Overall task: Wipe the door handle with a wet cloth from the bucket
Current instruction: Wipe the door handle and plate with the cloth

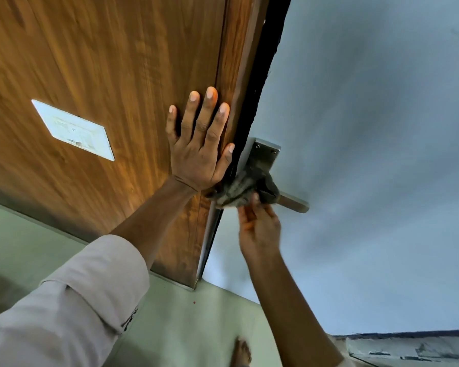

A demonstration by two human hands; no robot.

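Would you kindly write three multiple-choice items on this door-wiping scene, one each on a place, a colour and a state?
1. Where is the left hand?
A. flat on the wooden panel
B. on the lever
C. on the floor

2. What colour is the cloth?
A. red
B. grey
C. yellow

3. What is the right hand doing?
A. hanging empty
B. holding a bucket
C. gripping the cloth at the door handle

Answers: 1 A, fingers spread on the wood; 2 B, it looks grey; 3 C, the cloth covers the handle's base, its tip bare.

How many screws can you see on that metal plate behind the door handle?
2: one screw near the plate's upper left corner, another screw near its upper right. The cloth covers the lower plate, so more may be hidden.
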